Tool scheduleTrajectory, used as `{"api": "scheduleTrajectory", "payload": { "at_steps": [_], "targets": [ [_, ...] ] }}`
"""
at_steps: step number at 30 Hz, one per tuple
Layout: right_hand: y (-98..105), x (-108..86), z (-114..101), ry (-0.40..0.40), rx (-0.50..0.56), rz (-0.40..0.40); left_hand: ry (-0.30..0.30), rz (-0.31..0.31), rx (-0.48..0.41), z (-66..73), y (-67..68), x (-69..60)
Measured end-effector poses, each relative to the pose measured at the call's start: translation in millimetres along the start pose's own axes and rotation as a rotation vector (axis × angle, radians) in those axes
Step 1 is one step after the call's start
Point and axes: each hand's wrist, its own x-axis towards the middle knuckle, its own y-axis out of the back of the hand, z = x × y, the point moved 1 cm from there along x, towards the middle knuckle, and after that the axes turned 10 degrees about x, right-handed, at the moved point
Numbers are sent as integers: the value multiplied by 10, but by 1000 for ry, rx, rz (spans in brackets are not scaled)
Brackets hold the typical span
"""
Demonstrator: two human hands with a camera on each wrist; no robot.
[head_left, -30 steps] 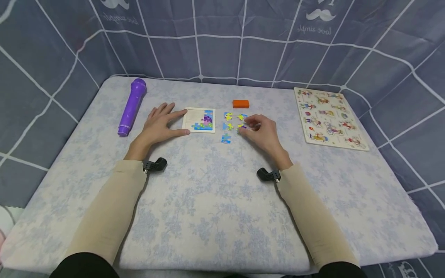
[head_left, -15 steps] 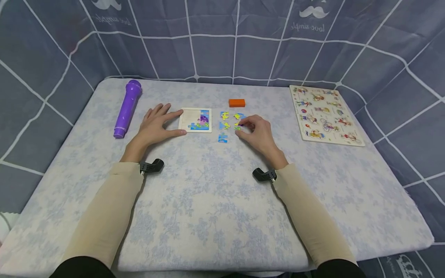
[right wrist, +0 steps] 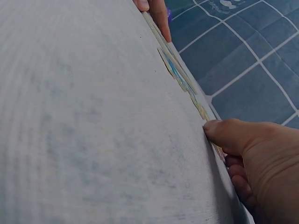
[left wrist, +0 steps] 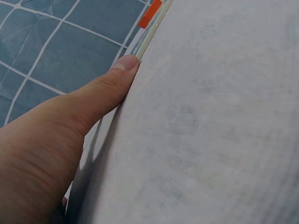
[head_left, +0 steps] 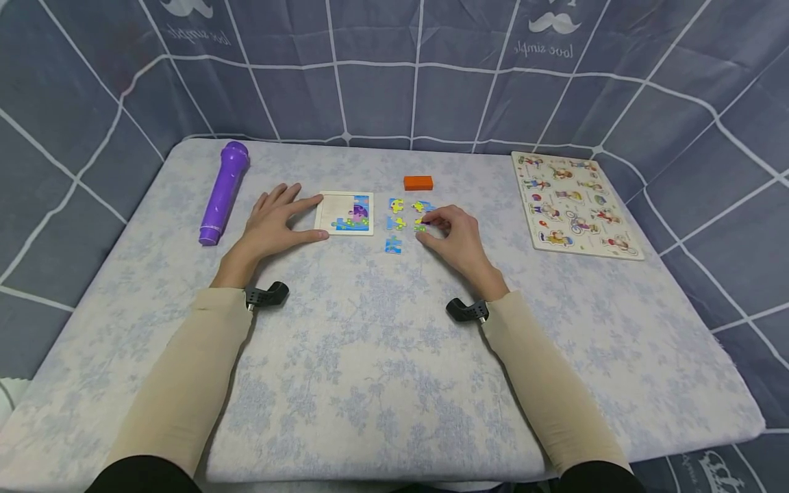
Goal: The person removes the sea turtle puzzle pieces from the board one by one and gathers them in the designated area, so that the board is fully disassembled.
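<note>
In the head view my left hand (head_left: 271, 220) lies with fingers spread, its index fingertip and thumb tip touching the left side of a small wooden puzzle tray (head_left: 333, 203). Several joined jigsaw pieces (head_left: 359, 214) fill the tray's right and lower parts. My right hand (head_left: 455, 236) pinches a yellow-green and purple puzzle piece (head_left: 420, 226) at the table, partly hidden by the fingers. Loose blue-and-yellow puzzle pieces (head_left: 396, 223) lie between the tray and this hand, with a blue puzzle piece (head_left: 393, 244) nearest me. The left wrist view shows my left thumb (left wrist: 105, 91) against the tray's edge.
Behind the loose pieces sits an orange block (head_left: 418, 183). A purple toy microphone (head_left: 224, 193) lies left of my left hand. At the right back is a wooden picture board (head_left: 573, 205). A grey gridded curtain (head_left: 382, 96) closes off the table's back and sides.
My right thumb and index finger have closed in on the yellow-green and purple puzzle piece. My left hand stays at the tray. The whole head view has shifted slightly.
</note>
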Motion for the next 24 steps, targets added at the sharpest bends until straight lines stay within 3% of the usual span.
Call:
{"api": "scheduleTrajectory", "payload": {
  "at_steps": [11,16,24],
  "targets": [
    [-43,20,-36,-2,22,12,8,-1,-2,-21,16,-24],
    [-95,90,-125,36,51,29,11,2,1,-17,9,-17],
    [-233,223,-210,19,39,-35,8,10,6,-14,-9,9]
  ]
}}
